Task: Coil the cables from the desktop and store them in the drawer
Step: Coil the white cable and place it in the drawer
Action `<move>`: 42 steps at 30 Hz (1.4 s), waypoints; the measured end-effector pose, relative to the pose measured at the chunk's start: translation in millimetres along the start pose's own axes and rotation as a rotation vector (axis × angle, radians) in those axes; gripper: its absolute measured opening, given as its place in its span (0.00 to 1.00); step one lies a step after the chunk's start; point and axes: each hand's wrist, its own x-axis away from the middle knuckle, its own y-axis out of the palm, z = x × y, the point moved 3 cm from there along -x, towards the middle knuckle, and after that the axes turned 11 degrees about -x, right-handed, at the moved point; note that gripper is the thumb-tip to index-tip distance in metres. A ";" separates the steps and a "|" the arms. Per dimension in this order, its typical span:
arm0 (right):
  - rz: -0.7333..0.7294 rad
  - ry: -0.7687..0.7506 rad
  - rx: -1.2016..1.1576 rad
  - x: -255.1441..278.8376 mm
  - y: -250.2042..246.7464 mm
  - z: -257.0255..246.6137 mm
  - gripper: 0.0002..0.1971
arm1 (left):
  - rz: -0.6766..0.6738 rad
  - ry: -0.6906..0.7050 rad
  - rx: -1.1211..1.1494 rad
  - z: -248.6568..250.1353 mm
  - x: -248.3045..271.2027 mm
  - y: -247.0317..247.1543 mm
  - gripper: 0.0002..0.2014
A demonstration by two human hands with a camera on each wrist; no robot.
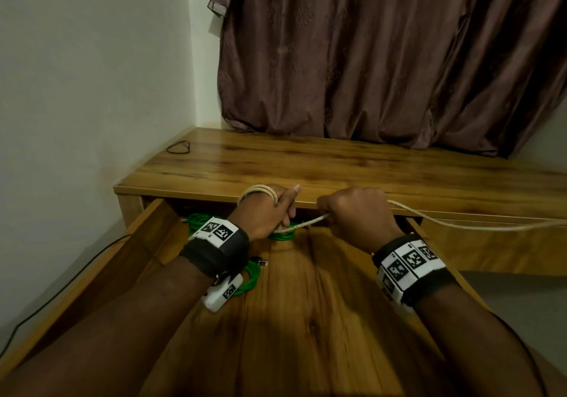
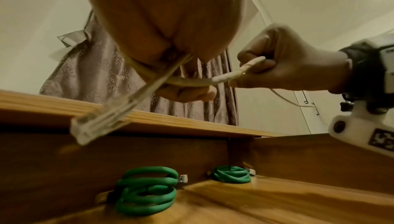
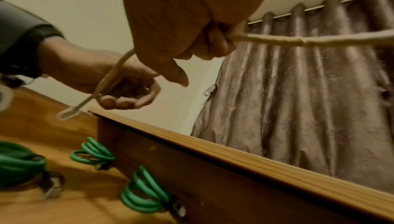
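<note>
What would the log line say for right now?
left hand: wrapped in beige cable loops | right hand: feeding cable | drawer: open, green coils stored

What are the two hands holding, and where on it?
Both hold one beige cable. Its loops are wound round the left hand; the right hand grips the loose length beside them.

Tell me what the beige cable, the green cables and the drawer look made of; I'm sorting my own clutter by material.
Beige cable: looks fabric-braided, matte; its surface shows a woven texture in the right wrist view. Green cables: smooth rubber or plastic jacket with a dull sheen and clear plastic plugs. Drawer: wood or wood-look laminate, glossy; bold grain with reflections. Which one, I cannot tell.
</note>
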 end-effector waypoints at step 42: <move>0.436 -0.266 -0.520 -0.1 14.6 10.6 0.22 | -0.809 0.652 -0.110 102.6 67.0 64.0 0.22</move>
